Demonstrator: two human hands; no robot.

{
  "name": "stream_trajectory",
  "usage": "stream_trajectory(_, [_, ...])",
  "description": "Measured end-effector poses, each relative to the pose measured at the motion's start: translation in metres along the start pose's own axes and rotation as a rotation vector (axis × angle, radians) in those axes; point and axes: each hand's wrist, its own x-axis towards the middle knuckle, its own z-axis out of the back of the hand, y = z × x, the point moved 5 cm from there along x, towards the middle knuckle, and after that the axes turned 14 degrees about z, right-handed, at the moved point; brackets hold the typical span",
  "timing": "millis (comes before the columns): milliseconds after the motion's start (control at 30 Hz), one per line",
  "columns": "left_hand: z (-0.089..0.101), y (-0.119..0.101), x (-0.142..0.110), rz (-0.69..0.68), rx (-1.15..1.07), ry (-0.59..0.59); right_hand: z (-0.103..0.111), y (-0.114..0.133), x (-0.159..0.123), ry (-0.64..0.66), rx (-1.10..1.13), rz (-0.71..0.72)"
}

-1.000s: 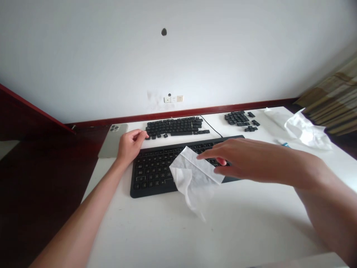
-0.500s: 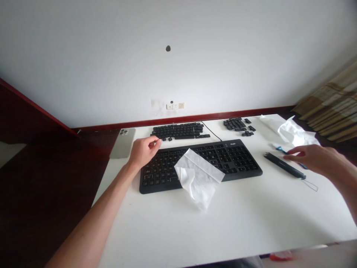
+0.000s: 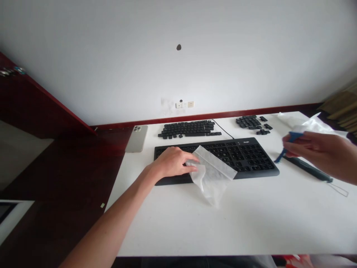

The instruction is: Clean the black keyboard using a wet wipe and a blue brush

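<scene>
A black keyboard (image 3: pixel 252 147) lies in the middle of the white table, many of its keycaps off. A thin white wipe (image 3: pixel 216 178) drapes over its front edge, partly on the table. My left hand (image 3: pixel 174 162) is over the keyboard's left half, its thumb and fingers apart at the wipe's left edge. Off the keyboard's right end, my right hand (image 3: pixel 312 147) is closed around a slim blue brush (image 3: pixel 282 153), raised with its narrow end pointing down left. Below that hand lies a dark stick-shaped tool with a wire loop (image 3: pixel 309 169), partly hidden by the hand.
Loose black keycaps (image 3: pixel 192 128) sit in rows behind the keyboard, with a smaller group (image 3: pixel 248 122) at the back right. A phone (image 3: pixel 137 138) lies at the left edge. Crumpled white wipes (image 3: pixel 315 123) are at the far right. A cable (image 3: pixel 223 128) runs back from the keyboard.
My left hand has moved right and nearer, from the keyboard's back left to the wipe. My right hand has lifted the blue brush off the table. The view has turned slightly left.
</scene>
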Motion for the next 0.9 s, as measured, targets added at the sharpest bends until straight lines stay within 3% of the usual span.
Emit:
stream_trajectory(33, [-0.003,-0.003,0.0,0.001,0.008,0.021,-0.015,0.02,0.001,0.094,0.163,0.011])
stream_trajectory(100, [-0.007,-0.009,-0.002,-0.011,0.017,0.036,-0.038,0.06,0.007,0.159,0.364,0.104])
stream_trajectory(167, [-0.01,-0.015,-0.004,-0.053,0.032,0.044,-0.061,0.096,0.016,0.275,0.446,0.236])
stream_trajectory(200, [-0.012,-0.018,-0.005,-0.076,0.041,0.051,-0.071,0.11,0.021,0.313,0.423,0.32])
stream_trajectory(300, [-0.015,-0.022,-0.008,-0.114,0.036,0.078,-0.088,0.134,0.038,0.24,0.167,0.574])
stream_trajectory(400, [-0.01,-0.022,-0.008,-0.106,0.021,0.058,-0.105,0.139,0.04,0.232,0.027,0.724])
stream_trajectory(500, [0.0,-0.021,-0.007,-0.065,0.019,-0.007,-0.119,0.134,0.031,0.387,0.12,0.759])
stream_trajectory(633, [-0.001,-0.028,-0.011,-0.088,0.064,0.044,-0.123,0.123,0.021,0.539,0.2,0.689])
stream_trajectory(767, [-0.016,-0.036,-0.014,-0.148,0.111,0.123,-0.124,0.118,0.023,0.558,0.186,0.621])
stream_trajectory(900, [-0.014,-0.032,-0.011,-0.127,0.046,0.068,-0.128,0.12,0.024,0.543,0.181,0.618])
